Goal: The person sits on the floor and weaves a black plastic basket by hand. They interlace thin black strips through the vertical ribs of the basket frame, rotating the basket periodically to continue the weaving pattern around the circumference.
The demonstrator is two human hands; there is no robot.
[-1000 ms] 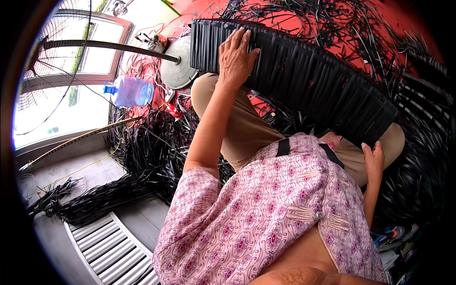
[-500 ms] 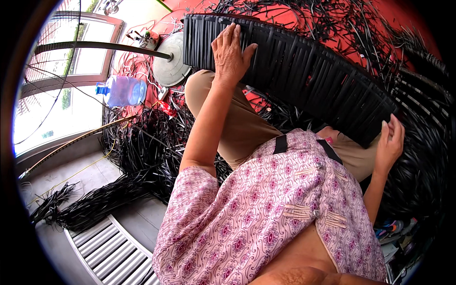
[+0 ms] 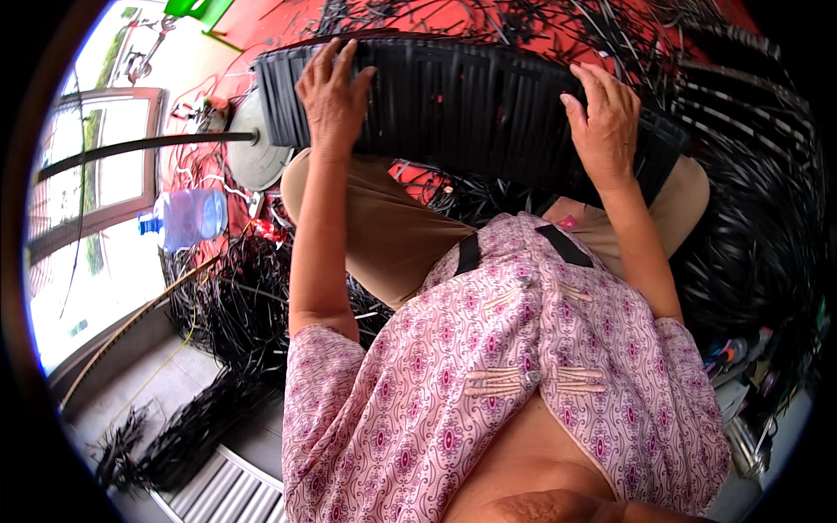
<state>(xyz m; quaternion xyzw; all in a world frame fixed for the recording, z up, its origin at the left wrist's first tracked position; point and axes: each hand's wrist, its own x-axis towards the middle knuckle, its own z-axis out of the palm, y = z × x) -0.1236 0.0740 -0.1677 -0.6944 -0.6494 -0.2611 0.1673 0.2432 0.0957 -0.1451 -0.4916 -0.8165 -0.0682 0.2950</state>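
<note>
A long black slatted panel (image 3: pixel 462 105), covered with closely set flat strips, lies across my bent knees, with red floor showing through a few narrow gaps. My left hand (image 3: pixel 334 105) rests near its left end, the fingers stretched toward the far edge and the thumb apart. Toward the right part of the panel, my right hand (image 3: pixel 604 126) has its fingers spread and slightly bent over the surface. Whether the right fingertips press on the strips, I cannot tell. Neither hand grips anything that shows.
Loose black strips (image 3: pixel 540 17) litter the red floor beyond the panel. A large heap of them (image 3: pixel 741 270) lies at my right, and a bundle (image 3: pixel 196 431) at lower left. Leftward are a blue water jug (image 3: pixel 196 216), a round grey base (image 3: pixel 261 157) and a white slatted rack (image 3: pixel 231 492).
My right hand has moved from the panel's right end leftward and away from me, onto its surface. The panel and left hand appear farther left, as the whole view has shifted.
</note>
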